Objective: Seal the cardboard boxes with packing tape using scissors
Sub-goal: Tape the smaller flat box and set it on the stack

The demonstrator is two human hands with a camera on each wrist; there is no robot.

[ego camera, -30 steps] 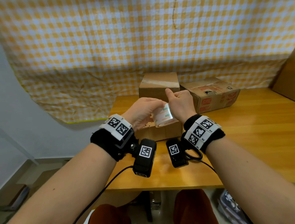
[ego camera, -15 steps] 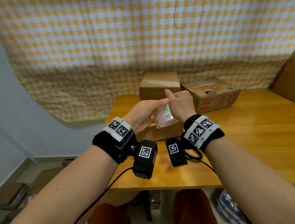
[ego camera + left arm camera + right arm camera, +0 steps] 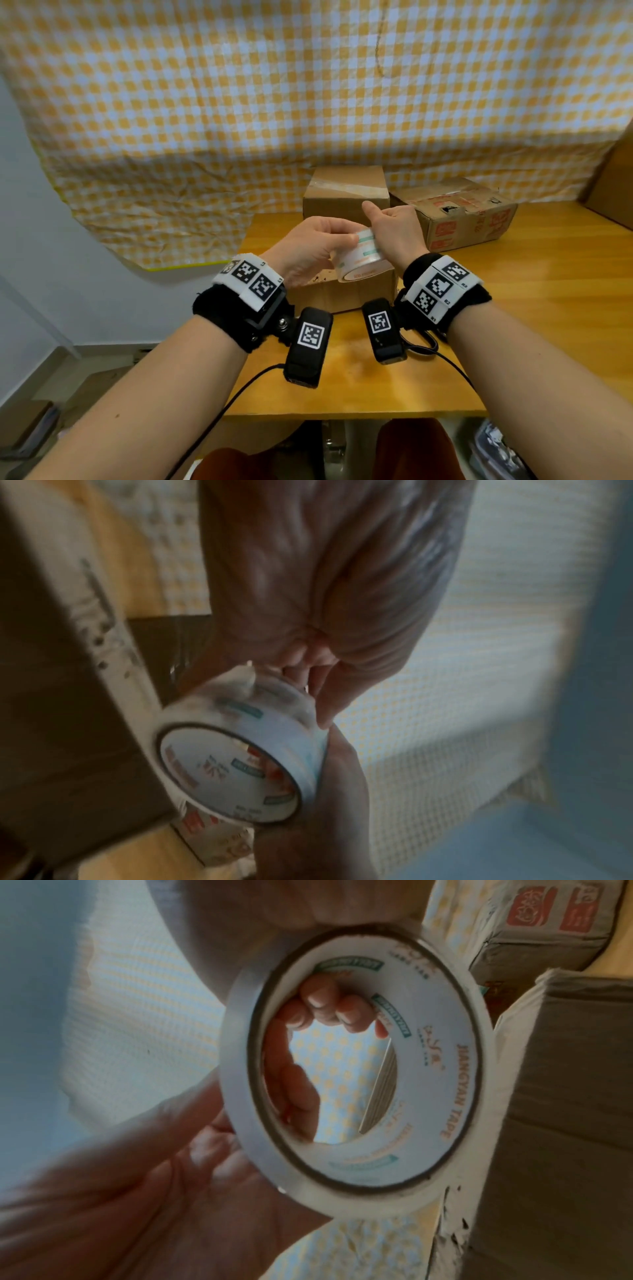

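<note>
Since 1 second ago our hands barely shift. Our left hand [image 3: 308, 250] curls round the white printed roll of packing tape [image 3: 363, 260], held above the nearest brown cardboard box [image 3: 352, 291]; our right hand [image 3: 394, 233] grips its other side, axis toward us.

home packing corner | gingham cloth [image 3: 239, 102] backdrop | wooden table [image 3: 513, 308]

I count 3 cardboard boxes [image 3: 346, 192] on the table [image 3: 548, 291], 1 roll of packing tape [image 3: 363, 257], 2 hands [image 3: 308, 246], and 1 checked cloth [image 3: 308, 102] hanging behind.
</note>
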